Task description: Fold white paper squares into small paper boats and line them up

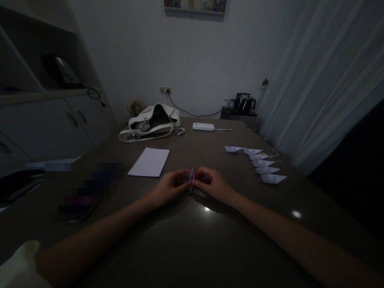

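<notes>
Between my hands, at the middle of the table, a small piece of folded paper (191,180) stands on edge, its narrow side toward me. My left hand (170,185) pinches it from the left with thumb and fingers. From the right, my right hand (213,183) grips the same paper, thumb in front. Parts of the paper are covered by my fingers. Beyond my left hand lies a stack of white paper (150,162). Several white folded paper boats (271,178) are lined up to the right of my right hand.
A white handbag (156,120) lies at the far left of the table (192,248). Near the far edge is a white power bank (203,127) with a short cable. A kettle (246,105) stands beyond the table by the curtain. Something blurred out lies at the left.
</notes>
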The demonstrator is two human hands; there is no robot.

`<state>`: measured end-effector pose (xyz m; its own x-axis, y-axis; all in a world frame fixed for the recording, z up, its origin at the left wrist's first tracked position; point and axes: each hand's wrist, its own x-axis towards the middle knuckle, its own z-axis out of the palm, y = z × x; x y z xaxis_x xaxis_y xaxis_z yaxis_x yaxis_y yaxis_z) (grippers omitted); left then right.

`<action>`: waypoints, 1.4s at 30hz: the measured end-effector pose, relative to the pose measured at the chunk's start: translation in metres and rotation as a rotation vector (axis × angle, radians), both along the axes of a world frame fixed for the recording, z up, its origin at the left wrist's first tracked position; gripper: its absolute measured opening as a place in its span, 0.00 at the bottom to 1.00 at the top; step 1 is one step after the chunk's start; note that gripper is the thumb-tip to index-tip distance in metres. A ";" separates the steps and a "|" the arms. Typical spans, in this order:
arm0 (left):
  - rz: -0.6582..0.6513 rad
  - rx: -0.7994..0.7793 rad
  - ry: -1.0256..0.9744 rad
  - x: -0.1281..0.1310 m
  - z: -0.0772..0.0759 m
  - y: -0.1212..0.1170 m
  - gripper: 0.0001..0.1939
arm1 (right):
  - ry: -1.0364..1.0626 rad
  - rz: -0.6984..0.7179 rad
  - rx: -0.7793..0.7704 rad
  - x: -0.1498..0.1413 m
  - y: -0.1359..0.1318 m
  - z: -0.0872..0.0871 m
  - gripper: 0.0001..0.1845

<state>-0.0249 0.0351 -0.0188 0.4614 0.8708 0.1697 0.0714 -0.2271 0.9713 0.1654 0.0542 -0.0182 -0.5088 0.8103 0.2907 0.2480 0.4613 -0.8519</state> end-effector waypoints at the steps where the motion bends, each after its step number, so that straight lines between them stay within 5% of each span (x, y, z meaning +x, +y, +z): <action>1: 0.002 -0.005 -0.003 0.000 0.001 0.000 0.20 | 0.002 -0.001 0.004 0.000 0.000 0.000 0.09; 21: 0.056 -0.147 -0.112 -0.003 0.002 0.004 0.20 | 0.107 0.026 0.018 -0.001 0.001 -0.002 0.11; 42: 0.116 -0.261 -0.173 -0.005 0.003 0.005 0.19 | 0.191 0.101 -0.152 0.001 0.005 -0.004 0.10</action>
<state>-0.0298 0.0400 -0.0155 0.3402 0.9404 0.0010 -0.0888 0.0311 0.9956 0.1660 0.0593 -0.0221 -0.5372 0.7996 0.2684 0.0350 0.3391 -0.9401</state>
